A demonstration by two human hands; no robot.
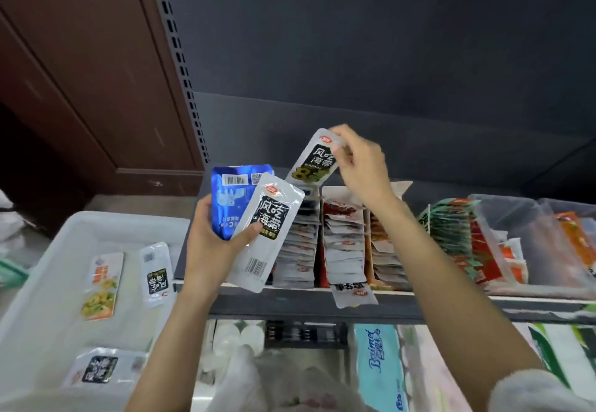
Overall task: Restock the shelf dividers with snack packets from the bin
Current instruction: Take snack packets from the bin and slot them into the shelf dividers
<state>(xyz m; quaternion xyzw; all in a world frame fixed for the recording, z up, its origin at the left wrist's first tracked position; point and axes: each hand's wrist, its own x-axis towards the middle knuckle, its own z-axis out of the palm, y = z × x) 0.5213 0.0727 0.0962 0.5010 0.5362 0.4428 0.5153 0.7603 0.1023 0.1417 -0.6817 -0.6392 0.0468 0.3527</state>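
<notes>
The right hand (361,160) pinches one white snack packet (314,158) by its top, above the shelf's (322,306) divider rows (343,244). The left hand (209,237) grips a blue packet (232,198) and another white one (269,227) (thumb across it) beside the bin (48,289), at the shelf's left end.

A shop: a dark metal shelf (322,306) mid-frame holds rows of snack packets (343,244) in dividers, with tissue packs (379,366) below and a slotted upright (179,56) upper left.
</notes>
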